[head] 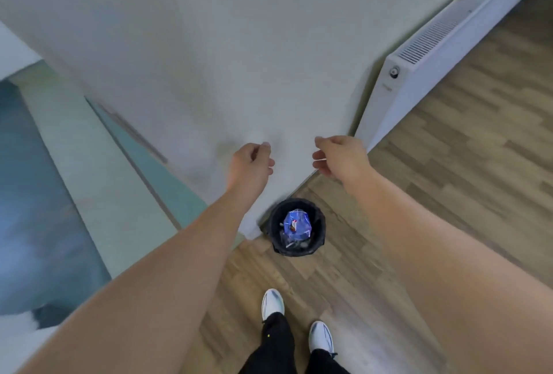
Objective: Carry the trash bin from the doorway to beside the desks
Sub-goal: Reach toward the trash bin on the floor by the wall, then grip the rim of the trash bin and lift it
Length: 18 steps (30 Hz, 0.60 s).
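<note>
A small round black trash bin (296, 227) lined with a dark bag stands on the wood floor at the foot of a white wall corner. Inside it lie a blue wrapper and some other scraps. Both my arms reach forward above it. My left hand (250, 164) hovers up and to the left of the bin, fingers loosely curled, holding nothing. My right hand (339, 158) hovers up and to the right, fingers also loosely curled and empty. Neither hand touches the bin.
A white wall (224, 59) rises straight ahead. A white radiator (419, 74) runs along the wall on the right. The door frame (119, 170) and a blue floor beyond lie on the left. My two white shoes (296, 322) stand on the wood floor (449, 194) just before the bin.
</note>
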Each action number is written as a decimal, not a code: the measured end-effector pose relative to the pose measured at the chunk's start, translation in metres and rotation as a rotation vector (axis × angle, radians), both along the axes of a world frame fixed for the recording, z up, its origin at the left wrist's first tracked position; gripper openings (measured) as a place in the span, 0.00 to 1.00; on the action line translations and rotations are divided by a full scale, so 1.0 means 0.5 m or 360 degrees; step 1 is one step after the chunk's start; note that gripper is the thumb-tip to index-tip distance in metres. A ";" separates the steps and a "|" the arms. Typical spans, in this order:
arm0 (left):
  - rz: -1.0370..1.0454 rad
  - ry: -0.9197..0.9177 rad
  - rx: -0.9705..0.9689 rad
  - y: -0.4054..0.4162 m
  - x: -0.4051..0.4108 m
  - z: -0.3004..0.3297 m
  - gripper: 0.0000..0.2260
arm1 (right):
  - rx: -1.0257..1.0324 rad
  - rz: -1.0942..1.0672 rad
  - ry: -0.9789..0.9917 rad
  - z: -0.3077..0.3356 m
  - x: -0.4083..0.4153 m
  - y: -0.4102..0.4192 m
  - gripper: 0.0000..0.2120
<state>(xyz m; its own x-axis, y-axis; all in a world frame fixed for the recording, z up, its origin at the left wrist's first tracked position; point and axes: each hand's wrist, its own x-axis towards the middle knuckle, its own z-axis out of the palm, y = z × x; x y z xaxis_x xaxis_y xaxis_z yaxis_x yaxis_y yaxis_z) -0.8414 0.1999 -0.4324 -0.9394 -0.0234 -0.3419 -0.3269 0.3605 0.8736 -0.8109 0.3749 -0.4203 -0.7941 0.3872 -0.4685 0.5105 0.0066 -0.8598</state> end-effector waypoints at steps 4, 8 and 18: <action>0.0013 -0.0123 -0.0006 -0.012 -0.048 -0.122 0.12 | -0.0030 -0.0065 -0.0126 -0.129 -0.034 -0.015 0.12; 0.0045 -0.0252 -0.0085 -0.014 -0.071 -0.269 0.13 | -0.0045 -0.0075 -0.0289 -0.283 -0.056 -0.013 0.12; 0.0166 -0.0479 -0.0282 0.001 -0.096 -0.721 0.09 | 0.0017 -0.0151 -0.0680 -0.777 -0.064 0.042 0.16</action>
<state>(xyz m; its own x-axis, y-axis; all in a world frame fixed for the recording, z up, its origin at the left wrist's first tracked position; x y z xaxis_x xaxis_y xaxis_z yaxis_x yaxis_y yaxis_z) -0.8892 0.2004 -0.7928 -0.7867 -0.1973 -0.5850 -0.6030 0.4489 0.6595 -0.8429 0.3960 -0.8089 -0.4903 0.4557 -0.7429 0.8192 -0.0501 -0.5713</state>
